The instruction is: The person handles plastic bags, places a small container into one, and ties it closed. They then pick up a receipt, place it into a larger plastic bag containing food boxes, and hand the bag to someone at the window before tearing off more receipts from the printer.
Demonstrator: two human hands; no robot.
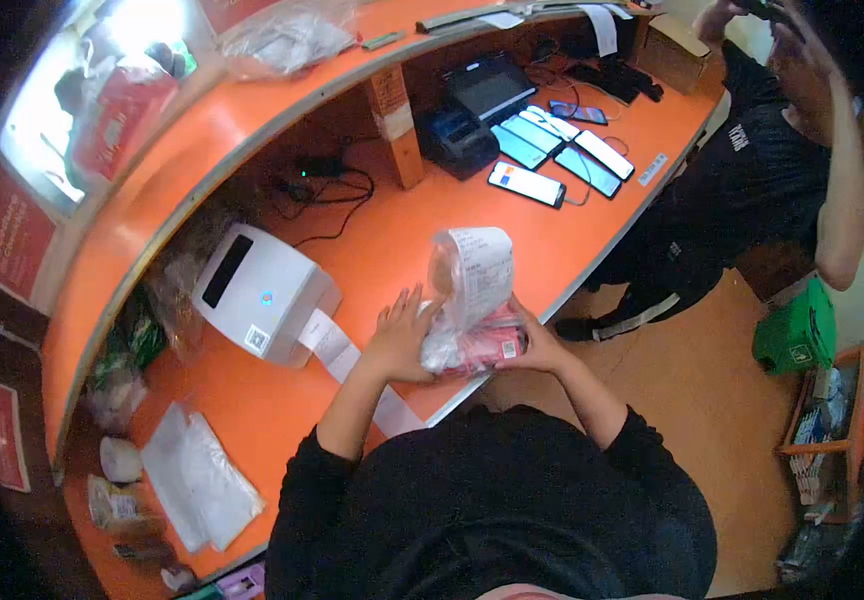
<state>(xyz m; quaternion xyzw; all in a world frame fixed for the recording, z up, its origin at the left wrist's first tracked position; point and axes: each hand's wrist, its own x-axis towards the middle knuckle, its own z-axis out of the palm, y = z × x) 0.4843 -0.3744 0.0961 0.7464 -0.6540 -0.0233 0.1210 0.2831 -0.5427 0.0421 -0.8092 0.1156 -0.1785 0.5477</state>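
Observation:
A clear plastic bag with a red package in it rests near the front edge of the orange counter. A printed receipt stands up curled on top of it. My left hand lies against the bag's left side, fingers spread. On the right side, my right hand grips the package, thumb and fingers around its edge. To the left is a white printer, with a long paper strip running from it towards my left forearm.
Several phones and a black terminal are at the back right. A person in black stands beyond the counter's right edge, arms raised. Stacked plastic bags lie at the lower left. A green bin is on the right.

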